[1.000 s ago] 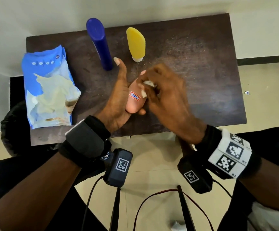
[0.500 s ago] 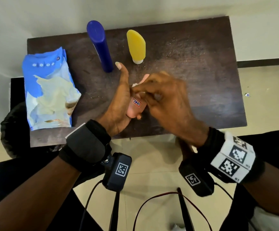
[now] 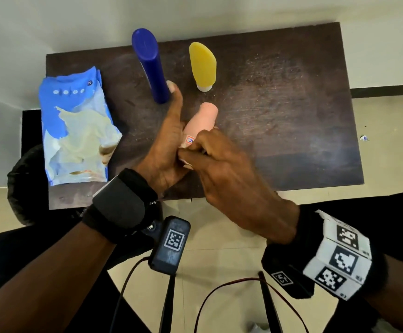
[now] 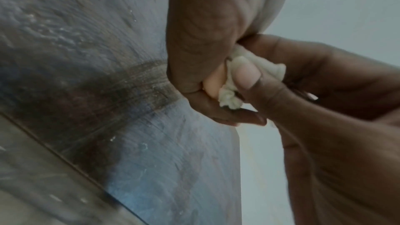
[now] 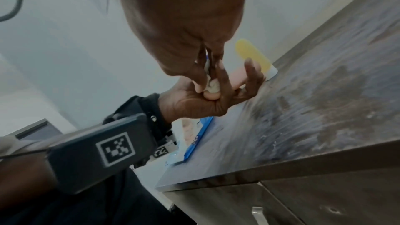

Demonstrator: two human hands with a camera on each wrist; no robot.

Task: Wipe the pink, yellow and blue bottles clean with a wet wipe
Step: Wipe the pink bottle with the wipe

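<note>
My left hand (image 3: 171, 140) grips the pink bottle (image 3: 201, 121), which lies tilted over the dark table with its narrow end pointing away; the thumb sticks up straight beside it. With a crumpled white wet wipe (image 4: 229, 97) pinched between thumb and fingers, my right hand (image 3: 195, 155) presses it against the bottle's near, lower end. The head view hides the wipe; the right wrist view shows the wipe (image 5: 213, 85) against the pink bottle (image 5: 237, 78). The blue bottle (image 3: 151, 68) and the yellow bottle (image 3: 202, 63) stand upright at the back, untouched.
A blue and white wipe packet (image 3: 75, 133) lies flat on the left part of the dark table (image 3: 279, 116). A wall runs close behind the table. The table's near edge is under my wrists, and cables hang below them.
My right hand has slid the wipe from the bottle's upper part down towards its near end, uncovering the neck. The left hand has kept its hold.
</note>
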